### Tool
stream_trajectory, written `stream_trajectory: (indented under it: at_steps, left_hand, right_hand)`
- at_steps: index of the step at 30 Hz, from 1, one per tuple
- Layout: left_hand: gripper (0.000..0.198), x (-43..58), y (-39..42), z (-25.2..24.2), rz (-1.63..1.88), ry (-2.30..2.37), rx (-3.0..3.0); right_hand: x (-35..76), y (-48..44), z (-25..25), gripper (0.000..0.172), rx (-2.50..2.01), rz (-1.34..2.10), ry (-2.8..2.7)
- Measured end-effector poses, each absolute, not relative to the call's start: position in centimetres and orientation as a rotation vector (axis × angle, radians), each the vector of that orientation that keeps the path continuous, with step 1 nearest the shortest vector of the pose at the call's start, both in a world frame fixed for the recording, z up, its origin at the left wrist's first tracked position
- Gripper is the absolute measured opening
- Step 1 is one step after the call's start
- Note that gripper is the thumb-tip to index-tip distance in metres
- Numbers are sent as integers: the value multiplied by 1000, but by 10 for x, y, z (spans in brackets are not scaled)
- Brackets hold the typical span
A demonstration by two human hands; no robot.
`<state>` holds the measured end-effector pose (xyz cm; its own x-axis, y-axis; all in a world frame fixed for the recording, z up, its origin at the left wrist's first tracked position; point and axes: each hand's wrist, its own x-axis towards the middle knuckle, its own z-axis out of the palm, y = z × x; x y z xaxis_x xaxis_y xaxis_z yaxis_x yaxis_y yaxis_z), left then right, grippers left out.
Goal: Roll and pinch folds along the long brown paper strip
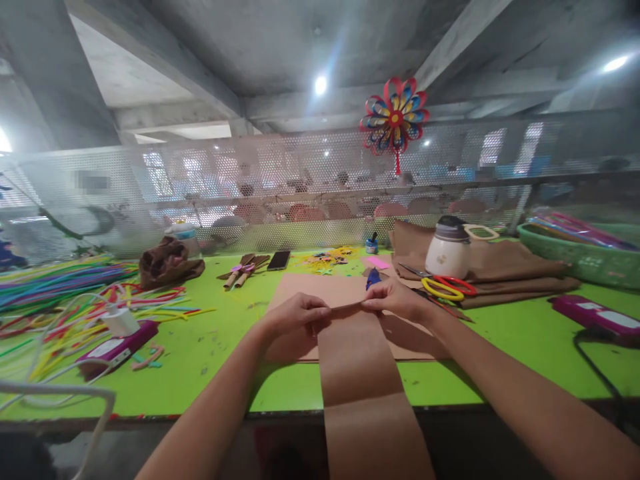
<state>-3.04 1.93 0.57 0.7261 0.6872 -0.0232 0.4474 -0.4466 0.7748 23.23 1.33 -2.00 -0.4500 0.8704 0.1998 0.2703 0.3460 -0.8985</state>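
Observation:
A long strip of brown paper (357, 360) runs from my hands down over the table's front edge, with a crease across it. My left hand (303, 312) pinches the left corner of its far end. The right corner is pinched by my right hand (393, 298). Between the hands the far edge of the strip looks folded over. Beneath lies a flat light-brown sheet (295, 288) on the green table. Just beyond my right hand is a small blue object (373, 277), partly hidden. Scissors with red and yellow handles (453, 287) lie to its right.
Coloured pipe cleaners (65, 293) and a purple power strip (117, 350) cover the left. At the back are a phone (279, 260), yellow scraps (325, 259) and a glue bottle (371, 244). Folded brown paper (515, 267), a cream jug (447, 250) and a green basket (580, 257) stand right.

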Motion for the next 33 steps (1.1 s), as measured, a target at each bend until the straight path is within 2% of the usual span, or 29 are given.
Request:
stream_trajectory:
  at_steps: [14,21,25,28,33]
  left_hand:
    - [37,-25,13,0,500,899,2011]
    - [38,-29,11,-2,460,725,1709]
    - [32,-21,1,-13,490,578,1426]
    - [26,-14,-7,-19,516,516,1214]
    - [23,-8,-14,-18,479,502,1219]
  right_hand:
    - [236,22,-27,31,-977,1117,-1794]
    - [230,8,-15,32,-696,1343,-1461]
    - [221,-5,-13,42,-632,1524,-1694]
    - [213,-14,-11,32,-521,1504,-1841]
    - [205,-21,-7,14,-491,1361,-1825]
